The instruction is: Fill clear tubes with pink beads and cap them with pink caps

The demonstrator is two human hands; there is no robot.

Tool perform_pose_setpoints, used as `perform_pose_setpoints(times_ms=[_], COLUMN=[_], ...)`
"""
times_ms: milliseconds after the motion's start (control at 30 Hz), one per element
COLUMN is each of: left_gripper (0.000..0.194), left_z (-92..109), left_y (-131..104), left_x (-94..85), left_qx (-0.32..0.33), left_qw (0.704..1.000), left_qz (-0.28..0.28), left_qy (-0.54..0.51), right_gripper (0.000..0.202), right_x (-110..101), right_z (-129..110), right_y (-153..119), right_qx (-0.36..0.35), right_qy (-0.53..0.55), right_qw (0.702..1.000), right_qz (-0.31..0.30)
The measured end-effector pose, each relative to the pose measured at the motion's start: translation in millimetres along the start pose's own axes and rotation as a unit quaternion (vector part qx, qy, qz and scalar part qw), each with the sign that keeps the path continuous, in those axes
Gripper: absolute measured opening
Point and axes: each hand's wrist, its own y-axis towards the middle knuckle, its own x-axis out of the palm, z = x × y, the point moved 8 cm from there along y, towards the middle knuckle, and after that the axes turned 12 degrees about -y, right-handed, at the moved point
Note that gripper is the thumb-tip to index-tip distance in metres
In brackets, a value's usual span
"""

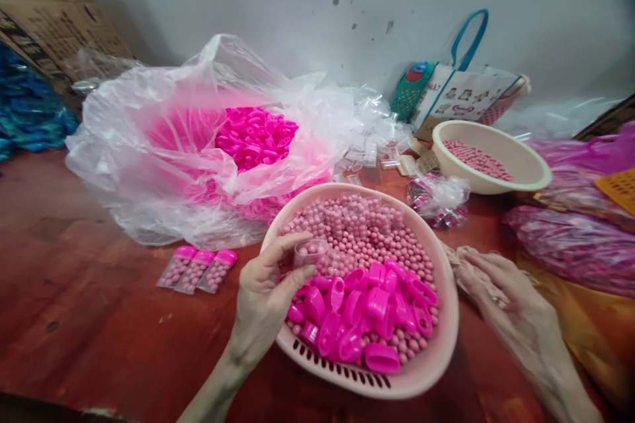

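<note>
A clear container (311,251), mouth rim showing, sits just inside the left rim of the slotted basket (449,337); we see the left hand (265,287) pinching it between thumb and fingers, a side grip that seems to leave the mouth unobstructed. Beneath it lie pink beads (362,225), and we judge that the basket's raised wall keeps them from rolling away. Bright pink caps (377,304) rest on the beads toward the near rim, within easy reach. Beside the right rim, the right hand (501,284) lies over a crumpled, cloth-like piece (459,264); its fingers are bent, but we cannot tell whether they grip. Left of the basket, three capped containers (197,269) lie side by side on the table (99,317), aligned perhaps for counting. Toward the table's far edge, we find a plastic bag (119,145) loosely containing more caps.
</note>
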Motion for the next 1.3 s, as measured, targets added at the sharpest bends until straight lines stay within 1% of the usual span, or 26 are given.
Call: perform_pose_setpoints(times_ms=[33, 67, 100, 133, 167, 200, 233, 300, 400, 467, 567, 667, 733, 800, 867, 933, 1033, 1100, 1200, 1300], left_gripper=[0.031, 0.031, 0.031, 0.032, 0.032, 0.032, 0.032, 0.032, 0.032, 0.032, 0.033, 0.033, 0.032, 0.031, 0.029, 0.027, 0.029, 0.031, 0.03, 0.026], left_z=[-2, -4, -5, -7, -9, -11, -12, -14, -14, -15, -15, -16, -17, -17, -15, -13, -17, -22, -26, -25], left_y=[1, 2, 3, 3, 4, 5, 5, 5, 4, 4, 4, 5, 4, 3, 1, -1, -5, -6, -5, -3], left_x=[-0.7, -2.0, -3.7, -5.4, -6.9, -8.0, -8.6, -8.8, -8.2, -7.8, -8.9, -9.4, -5.7, 2.0, 13.1, 26.9, 43.1, 45.2, 39.2, 33.1], left_qx=[-0.008, -0.015, -0.021, -0.027, -0.033, -0.038, -0.044, -0.051, -0.047, -0.047, -0.048, -0.053, -0.071, -0.092, -0.108, -0.119, -0.155, -0.18, -0.195, -0.191], left_qw=[1.0, 1.0, 0.999, 0.999, 0.998, 0.997, 0.997, 0.996, 0.995, 0.995, 0.995, 0.994, 0.99, 0.986, 0.983, 0.979, 0.972, 0.969, 0.97, 0.972], left_qz=[0.001, 0.004, 0.009, 0.012, 0.015, 0.015, 0.013, 0.009, 0.005, 0.002, 0.0, -0.006, -0.019, -0.036, -0.056, -0.081, -0.101, -0.085, -0.041, -0.02], left_qy=[-0.008, -0.019, -0.032, -0.042, -0.051, -0.059, -0.067, -0.076, -0.085, -0.09, -0.089, -0.098, -0.118, -0.134, -0.141, -0.142, -0.145, -0.145, -0.142, -0.133], right_gripper=[0.03, 0.033, 0.038, 0.038, 0.031, 0.024, 0.018, 0.014, 0.019, 0.02, 0.016, 0.015, 0.017, 0.019, 0.02, 0.022, 0.02, 0.019, 0.018, 0.018], right_x=[-7, -10, -5, -2, 4, 11, 17, 23, 21, 17, 14, 12, 14, 19, 24, 30, 37, 39, 37, 31], right_z=[-31, -60, -90, -114, -132, -143, -149, -151, -139, -130, -124, -122, -120, -120, -123, -132, -150, -159, -166, -172], right_y=[3, 3, 1, -2, -5, -7, -7, -6, 4, 12, 21, 27, 29, 31, 31, 30, 27, 24, 21, 19], right_qx=[-0.069, -0.115, -0.166, -0.202, -0.22, -0.222, -0.221, -0.226, -0.214, -0.177, -0.111, -0.044, 0.005, 0.059, 0.107, 0.136, 0.141, 0.138, 0.115, 0.046], right_qy=[0.033, 0.06, 0.086, 0.119, 0.123, 0.114, 0.111, 0.123, 0.174, 0.201, 0.24, 0.283, 0.313, 0.347, 0.389, 0.429, 0.469, 0.48, 0.475, 0.455], right_qw=[0.997, 0.991, 0.979, 0.965, 0.956, 0.952, 0.952, 0.952, 0.955, 0.96, 0.96, 0.953, 0.942, 0.926, 0.901, 0.875, 0.85, 0.844, 0.849, 0.865], right_qz=[-0.002, -0.02, -0.076, -0.115, -0.15, -0.174, -0.181, -0.167, -0.107, -0.087, -0.096, -0.104, -0.118, -0.138, -0.16, -0.177, -0.194, -0.197, -0.201, -0.205])
